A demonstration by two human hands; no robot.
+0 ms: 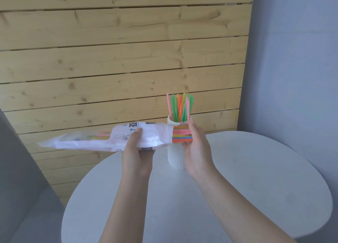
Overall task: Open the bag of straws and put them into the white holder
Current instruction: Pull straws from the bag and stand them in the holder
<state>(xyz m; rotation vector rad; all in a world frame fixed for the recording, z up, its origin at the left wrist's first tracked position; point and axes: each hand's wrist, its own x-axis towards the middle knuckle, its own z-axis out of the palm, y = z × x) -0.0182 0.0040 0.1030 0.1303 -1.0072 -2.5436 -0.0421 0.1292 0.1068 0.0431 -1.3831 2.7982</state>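
A clear and white plastic bag of straws lies level in the air above the table's far edge, its open mouth to the right. My left hand grips the bag from below, thumb on top. A bundle of coloured straws sticks out of the mouth, and my right hand is closed around its end. Behind the bundle stands the white ribbed holder, upright, with several green, pink, orange and yellow straws standing in it.
A round white table fills the lower middle. A wall of light wooden planks rises close behind it. A grey wall is on the right and a grey surface at the lower left.
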